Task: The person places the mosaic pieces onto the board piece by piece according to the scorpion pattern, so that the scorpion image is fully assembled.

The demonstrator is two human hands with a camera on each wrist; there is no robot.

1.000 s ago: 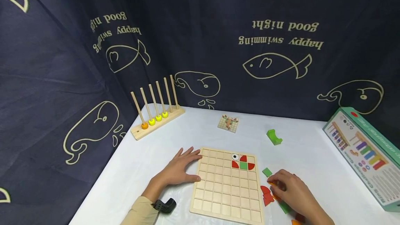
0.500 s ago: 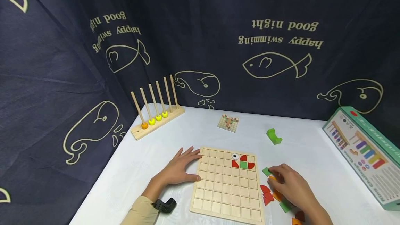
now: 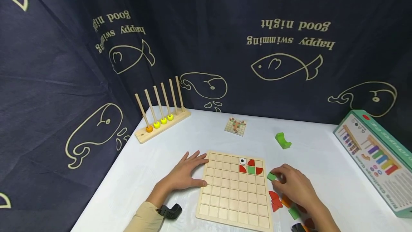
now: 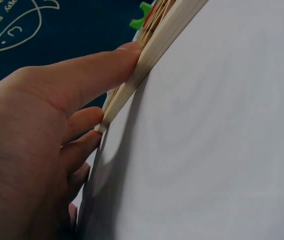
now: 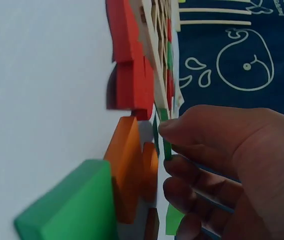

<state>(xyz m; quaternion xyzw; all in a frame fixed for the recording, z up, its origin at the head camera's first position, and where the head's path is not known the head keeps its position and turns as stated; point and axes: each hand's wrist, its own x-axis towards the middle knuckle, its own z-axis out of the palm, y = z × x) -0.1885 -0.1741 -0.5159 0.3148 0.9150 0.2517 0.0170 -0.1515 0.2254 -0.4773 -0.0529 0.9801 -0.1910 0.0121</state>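
Note:
My right hand pinches a green square tile between thumb and fingertips, just off the right edge of the wooden grid board. In the right wrist view the pinched green tile stands on edge under the thumb. Spread fingers of my left hand touch the board's left side; the left wrist view shows its thumb along the pale board edge. Set in the board's upper right are a white eye tile, a green square and several red curved tiles.
Red pieces, an orange piece and another green tile lie beside the right forearm. Farther back are a small pattern card, a green arch block, a peg rack with beads and a game box.
My right hand has moved from the orange pieces up to the green square tile, taken hold of it and shifted it slightly left towards the board. The left hand stays in place.

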